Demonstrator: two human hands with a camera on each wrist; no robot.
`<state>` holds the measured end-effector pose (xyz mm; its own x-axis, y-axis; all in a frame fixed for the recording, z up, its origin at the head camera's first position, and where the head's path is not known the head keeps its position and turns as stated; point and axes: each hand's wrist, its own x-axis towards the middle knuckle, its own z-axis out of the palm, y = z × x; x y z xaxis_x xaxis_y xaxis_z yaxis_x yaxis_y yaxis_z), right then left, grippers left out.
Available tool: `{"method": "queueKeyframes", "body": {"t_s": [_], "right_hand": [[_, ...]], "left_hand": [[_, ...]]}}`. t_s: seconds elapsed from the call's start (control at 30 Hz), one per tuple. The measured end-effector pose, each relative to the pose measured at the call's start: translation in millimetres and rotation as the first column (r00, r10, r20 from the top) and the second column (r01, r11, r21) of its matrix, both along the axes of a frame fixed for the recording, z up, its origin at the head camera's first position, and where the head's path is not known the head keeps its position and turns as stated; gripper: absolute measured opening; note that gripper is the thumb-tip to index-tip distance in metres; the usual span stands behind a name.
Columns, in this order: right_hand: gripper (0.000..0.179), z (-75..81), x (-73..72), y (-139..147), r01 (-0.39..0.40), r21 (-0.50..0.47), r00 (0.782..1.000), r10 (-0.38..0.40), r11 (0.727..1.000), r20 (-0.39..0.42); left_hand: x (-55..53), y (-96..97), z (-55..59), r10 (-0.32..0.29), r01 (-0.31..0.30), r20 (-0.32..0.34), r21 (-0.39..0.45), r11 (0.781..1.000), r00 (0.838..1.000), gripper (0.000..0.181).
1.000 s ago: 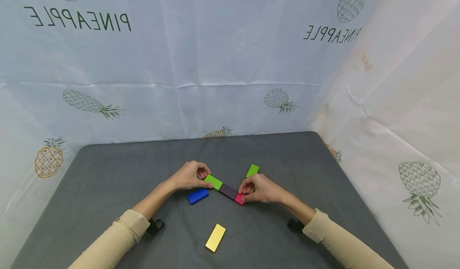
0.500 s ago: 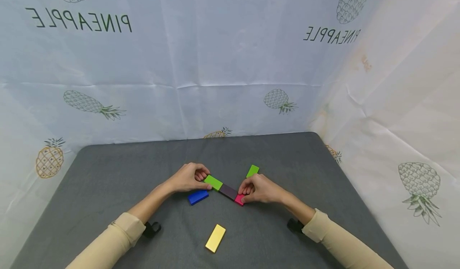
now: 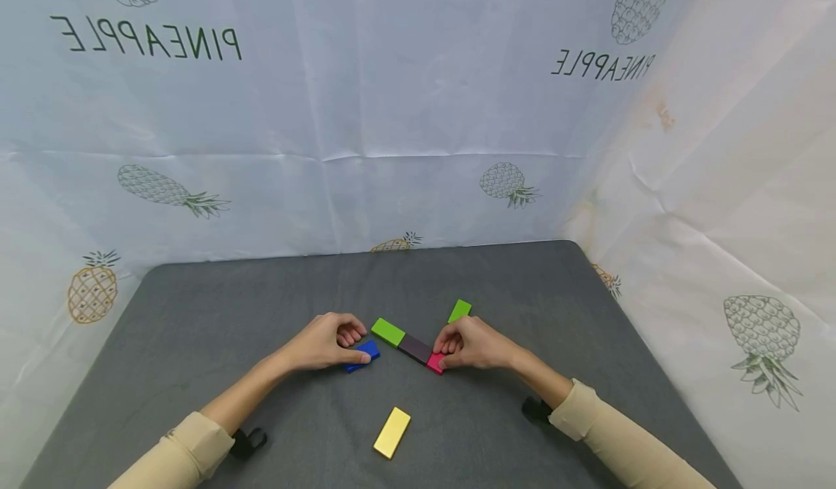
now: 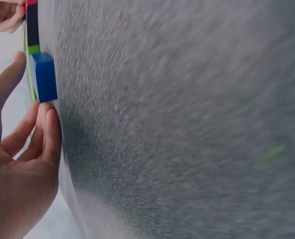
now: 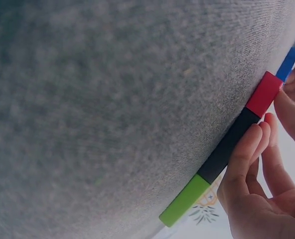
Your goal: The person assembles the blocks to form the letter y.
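My right hand (image 3: 480,344) pinches the red block (image 3: 435,360) between thumb and fingers on the grey table. A dark block (image 3: 414,348) and a green block (image 3: 388,331) run from it in a row to the far left. In the right wrist view, another dark block (image 5: 229,145) and a green block (image 5: 185,200) continue from the red one, the dark block being hidden by my hand in the head view. My left hand (image 3: 326,342) is around the blue block (image 4: 44,77), fingertips right at one end, thumb standing off its other side.
A yellow block (image 3: 392,433) lies nearer to me on the grey table (image 3: 300,431). White cloth with pineapple prints (image 3: 366,97) hangs behind the table and along its sides. A black strap (image 3: 250,442) is on my left forearm.
My left hand has left the green block's end and moved toward me and left, over the blue block. My right hand and the row of blocks have stayed in place.
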<state>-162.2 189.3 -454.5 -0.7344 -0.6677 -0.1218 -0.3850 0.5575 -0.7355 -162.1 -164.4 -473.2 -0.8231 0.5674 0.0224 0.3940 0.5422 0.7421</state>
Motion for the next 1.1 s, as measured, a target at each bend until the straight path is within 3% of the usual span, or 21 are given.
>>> {"method": "queueKeyframes", "body": {"t_s": [0.27,0.53,0.7,1.1], "right_hand": [[0.013,0.5,0.5,1,-0.002,0.004,1.0,0.002,1.0,-0.008],[0.013,0.2,0.1,1,-0.003,0.002,1.0,0.003,1.0,-0.002],[0.013,-0.4,-0.1,0,-0.003,0.003,1.0,0.003,1.0,0.001],[0.013,0.9,0.1,0,0.005,0.004,1.0,-0.005,1.0,0.009]], "left_hand": [[12.9,-2.2,-1.6,-0.037,0.037,-0.003,0.003,0.999,0.999,0.051],[11.9,-6.8,-1.2,-0.117,0.117,0.004,-0.006,0.993,0.993,0.069],[11.4,-6.5,0.3,-0.155,0.154,-0.018,-0.017,0.988,0.988,0.069],[11.1,-4.5,-2.4,-0.152,0.152,-0.011,-0.01,0.988,0.988,0.066]]}}
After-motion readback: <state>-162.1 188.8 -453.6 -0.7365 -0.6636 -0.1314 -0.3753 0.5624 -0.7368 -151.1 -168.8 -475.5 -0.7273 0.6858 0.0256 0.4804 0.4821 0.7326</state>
